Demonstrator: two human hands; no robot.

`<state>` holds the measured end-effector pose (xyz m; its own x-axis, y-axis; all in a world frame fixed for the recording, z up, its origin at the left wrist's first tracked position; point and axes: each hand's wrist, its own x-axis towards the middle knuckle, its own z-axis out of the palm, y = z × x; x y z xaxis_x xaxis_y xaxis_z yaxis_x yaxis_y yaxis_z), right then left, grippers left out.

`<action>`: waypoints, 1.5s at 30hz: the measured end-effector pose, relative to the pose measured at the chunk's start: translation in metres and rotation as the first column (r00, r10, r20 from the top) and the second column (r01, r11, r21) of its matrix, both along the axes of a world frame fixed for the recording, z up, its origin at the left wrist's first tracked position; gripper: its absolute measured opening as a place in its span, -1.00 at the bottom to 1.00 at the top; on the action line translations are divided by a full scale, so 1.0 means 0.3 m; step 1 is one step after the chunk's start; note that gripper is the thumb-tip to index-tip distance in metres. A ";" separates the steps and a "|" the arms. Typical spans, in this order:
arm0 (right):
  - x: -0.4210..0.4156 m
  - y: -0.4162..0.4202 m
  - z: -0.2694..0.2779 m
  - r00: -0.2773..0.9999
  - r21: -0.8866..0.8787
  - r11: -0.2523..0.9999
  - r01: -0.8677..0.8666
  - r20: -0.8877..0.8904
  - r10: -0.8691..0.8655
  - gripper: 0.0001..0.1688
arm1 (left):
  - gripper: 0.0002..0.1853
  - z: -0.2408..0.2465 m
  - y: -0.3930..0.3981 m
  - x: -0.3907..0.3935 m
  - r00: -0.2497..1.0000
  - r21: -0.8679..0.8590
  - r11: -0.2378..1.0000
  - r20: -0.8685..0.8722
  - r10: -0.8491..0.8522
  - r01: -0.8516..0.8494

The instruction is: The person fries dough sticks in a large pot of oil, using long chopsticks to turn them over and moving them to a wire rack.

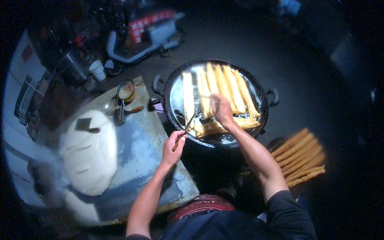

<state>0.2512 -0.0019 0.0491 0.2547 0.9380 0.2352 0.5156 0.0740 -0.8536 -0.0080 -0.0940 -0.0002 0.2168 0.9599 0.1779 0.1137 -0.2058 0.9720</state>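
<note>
A wide round pan of hot oil (214, 144) stands in front of me, with several long fried dough sticks (223, 82) lying side by side in it. One paler dough stick (188, 96) lies apart at the left, and another piece (225, 127) lies crosswise along the near side. My left hand (175, 145) grips a thin brown stick (189, 123), its tip over the pan's left part beside the paler dough. Above the middle of the pan is my right hand (221, 108), blurred, its fingers closed around what seems a thin stick (205, 96).
On the floured worktable (135, 150) at left lies a large slab of white dough (90, 162) with a dough scraper (83, 124) on it. A metal pot (126, 91) stands at its far end. Finished dough sticks (300, 159) are gathered at right. A white bucket (97, 70) stands beyond.
</note>
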 end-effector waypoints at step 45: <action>0.101 -0.142 -0.070 0.993 0.268 0.961 -0.064 -0.080 0.089 -0.78 | -0.76 0.031 0.100 0.120 0.986 0.147 0.989 -0.161 0.045 -0.021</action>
<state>0.2815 -0.0445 0.0280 0.2161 0.8629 0.4569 0.4215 0.3397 -0.8408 0.0279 -0.0639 0.0092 0.2233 0.9336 0.2803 0.2773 -0.3365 0.8999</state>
